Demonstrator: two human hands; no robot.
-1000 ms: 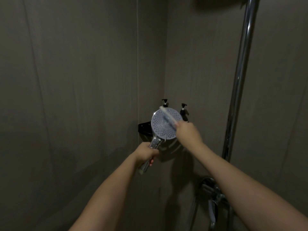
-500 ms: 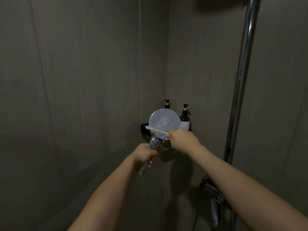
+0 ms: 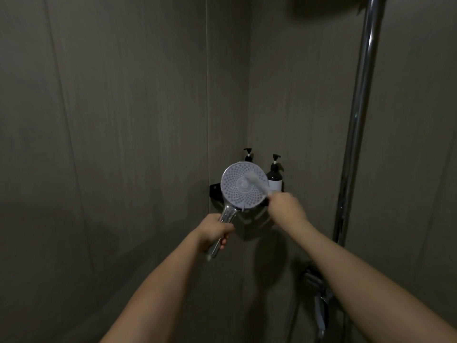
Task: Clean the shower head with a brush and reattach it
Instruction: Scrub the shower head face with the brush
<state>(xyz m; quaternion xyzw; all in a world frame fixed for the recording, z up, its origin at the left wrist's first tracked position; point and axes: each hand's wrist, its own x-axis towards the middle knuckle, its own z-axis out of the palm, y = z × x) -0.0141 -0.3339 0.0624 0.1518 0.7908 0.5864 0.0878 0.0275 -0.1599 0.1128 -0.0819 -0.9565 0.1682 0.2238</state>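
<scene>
A round shower head point(image 3: 235, 191) with a pale dotted face and a chrome handle is held up in front of the corner, its face turned toward me. My left hand point(image 3: 214, 231) grips the chrome handle below the face. My right hand point(image 3: 284, 206) grips a slim white brush point(image 3: 256, 183), whose tip lies near the middle of the face. The brush is blurred.
A black corner shelf point(image 3: 214, 190) behind the head carries two dark pump bottles point(image 3: 274, 175). A chrome shower rail point(image 3: 358, 120) runs up the right wall, with the mixer tap point(image 3: 317, 285) and hose low at the right. Grey walls close in on both sides.
The brush has swung from lying across the lower edge of the face to pointing up-left at its centre. My right hand has moved right. The shower head has stayed nearly still.
</scene>
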